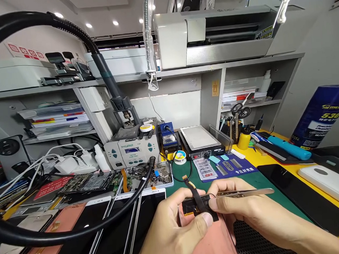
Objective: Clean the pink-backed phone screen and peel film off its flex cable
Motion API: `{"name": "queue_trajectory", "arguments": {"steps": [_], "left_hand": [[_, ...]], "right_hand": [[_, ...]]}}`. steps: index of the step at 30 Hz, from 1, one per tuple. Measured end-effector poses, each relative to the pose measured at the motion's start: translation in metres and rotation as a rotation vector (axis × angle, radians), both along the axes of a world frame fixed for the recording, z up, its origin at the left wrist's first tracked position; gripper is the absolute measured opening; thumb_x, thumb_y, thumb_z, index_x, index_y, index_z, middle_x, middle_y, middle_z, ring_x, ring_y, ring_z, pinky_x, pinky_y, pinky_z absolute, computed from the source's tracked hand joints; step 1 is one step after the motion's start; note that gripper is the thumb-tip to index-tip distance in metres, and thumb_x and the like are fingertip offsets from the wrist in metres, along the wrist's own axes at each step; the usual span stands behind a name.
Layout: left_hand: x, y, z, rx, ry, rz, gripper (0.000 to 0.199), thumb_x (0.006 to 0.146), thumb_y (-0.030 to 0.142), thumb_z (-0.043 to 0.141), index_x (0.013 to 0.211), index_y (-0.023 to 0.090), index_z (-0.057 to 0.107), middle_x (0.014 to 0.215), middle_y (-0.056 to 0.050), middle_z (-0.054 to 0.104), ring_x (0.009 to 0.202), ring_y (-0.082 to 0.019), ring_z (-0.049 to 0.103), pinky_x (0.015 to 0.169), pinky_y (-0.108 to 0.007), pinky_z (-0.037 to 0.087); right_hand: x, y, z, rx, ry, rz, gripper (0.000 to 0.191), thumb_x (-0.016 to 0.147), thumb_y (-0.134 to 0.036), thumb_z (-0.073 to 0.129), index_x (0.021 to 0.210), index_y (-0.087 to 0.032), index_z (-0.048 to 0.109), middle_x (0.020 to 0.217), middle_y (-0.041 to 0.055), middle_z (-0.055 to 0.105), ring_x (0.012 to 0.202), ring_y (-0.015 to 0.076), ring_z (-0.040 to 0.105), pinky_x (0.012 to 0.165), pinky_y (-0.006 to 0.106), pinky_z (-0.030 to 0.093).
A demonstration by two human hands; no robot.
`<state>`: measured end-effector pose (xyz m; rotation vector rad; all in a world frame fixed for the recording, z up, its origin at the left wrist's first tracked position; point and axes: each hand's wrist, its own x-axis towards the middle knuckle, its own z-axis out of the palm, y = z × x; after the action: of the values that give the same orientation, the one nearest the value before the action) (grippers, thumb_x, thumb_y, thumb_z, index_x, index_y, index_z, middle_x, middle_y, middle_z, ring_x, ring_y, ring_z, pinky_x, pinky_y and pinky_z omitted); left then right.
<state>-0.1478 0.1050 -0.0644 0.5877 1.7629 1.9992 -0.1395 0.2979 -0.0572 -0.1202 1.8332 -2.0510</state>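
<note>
Item, central: a pink-backed flat panel (212,243), held tilted in both hands above the worktop (267,160), low in the view. Near its upper end, a black patch; rising from this, a dark ribbon cable (199,198) with a gold-coloured connector at its free tip.

Left hand (175,226): fingers closed on the panel's left side, thumb pressed over the front at the lower part of the black patch, forefinger bent along the upper edge; the remaining fingertips hidden beneath.

Right hand (249,204): fingers closed, a pair of metal tweezers (256,192) lying between thumb and forefinger, rounded end pointing right. Thumb tip at the panel's upper right corner, close by the ribbon cable; whether the tweezers' points touch the panel cannot be told.

Beneath the hands: a black perforated mat (248,241), and a green mat (283,200) beyond it.

To the left: white-edged phone screens (151,201) side by side, a black hose (114,218) looping across them; behind, a tray (172,176) of small parts.

Further back: a grey hot-air station (133,156), a solder spool (180,157), a flat-topped heating plate (200,137).

To the right: a dark phone screen (299,190); beyond it, a blue spray can (320,114) marked 530.
</note>
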Motion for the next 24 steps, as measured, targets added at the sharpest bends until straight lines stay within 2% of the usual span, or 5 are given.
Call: {"name": "queue_trajectory", "arguments": {"steps": [6, 12, 15, 19, 24], "left_hand": [[0.001, 0.000, 0.012, -0.097, 0.067, 0.027, 0.028, 0.093, 0.023, 0.058, 0.118, 0.014, 0.068, 0.111, -0.010, 0.072, 0.102, -0.024, 0.064, 0.093, -0.035, 0.051], [0.002, 0.001, 0.012, -0.102, 0.063, 0.071, 0.028, 0.087, 0.016, 0.061, 0.113, 0.015, 0.071, 0.106, -0.008, 0.074, 0.099, -0.024, 0.065, 0.091, -0.032, 0.051], [0.005, 0.003, 0.014, -0.085, 0.043, 0.104, 0.027, 0.086, 0.019, 0.062, 0.110, 0.015, 0.072, 0.100, -0.007, 0.075, 0.095, -0.024, 0.066, 0.088, -0.032, 0.051], [0.008, 0.005, 0.019, -0.091, 0.007, 0.137, 0.026, 0.086, 0.026, 0.064, 0.108, 0.013, 0.071, 0.099, -0.009, 0.073, 0.093, -0.023, 0.064, 0.088, -0.032, 0.050], [0.009, 0.005, 0.018, -0.126, -0.015, 0.175, 0.028, 0.083, 0.034, 0.067, 0.103, 0.014, 0.070, 0.094, -0.009, 0.070, 0.089, -0.024, 0.063, 0.081, -0.030, 0.052]], "right_hand": [[0.003, -0.001, 0.004, 0.098, 0.041, 0.011, 0.033, 0.081, -0.047, 0.074, 0.082, -0.016, 0.064, 0.070, -0.0031, 0.062, 0.052, 0.0106, 0.059, 0.054, 0.026, 0.053], [0.007, 0.000, 0.003, 0.103, 0.019, 0.009, 0.039, 0.080, -0.054, 0.074, 0.088, -0.018, 0.062, 0.075, -0.0026, 0.061, 0.056, 0.0119, 0.059, 0.058, 0.029, 0.055], [0.004, 0.002, 0.004, 0.142, 0.105, 0.025, 0.036, 0.087, -0.053, 0.067, 0.087, -0.017, 0.063, 0.071, -0.0018, 0.060, 0.058, 0.0125, 0.058, 0.059, 0.028, 0.053], [-0.003, 0.006, 0.009, 0.232, 0.337, -0.194, 0.028, 0.093, -0.046, 0.062, 0.092, -0.018, 0.065, 0.067, -0.0008, 0.064, 0.062, 0.0151, 0.062, 0.062, 0.028, 0.051], [0.006, 0.011, 0.002, 0.213, 0.503, -0.488, 0.028, 0.093, -0.046, 0.061, 0.109, -0.025, 0.067, 0.066, -0.0009, 0.067, 0.058, 0.0180, 0.065, 0.066, 0.032, 0.051]]}}
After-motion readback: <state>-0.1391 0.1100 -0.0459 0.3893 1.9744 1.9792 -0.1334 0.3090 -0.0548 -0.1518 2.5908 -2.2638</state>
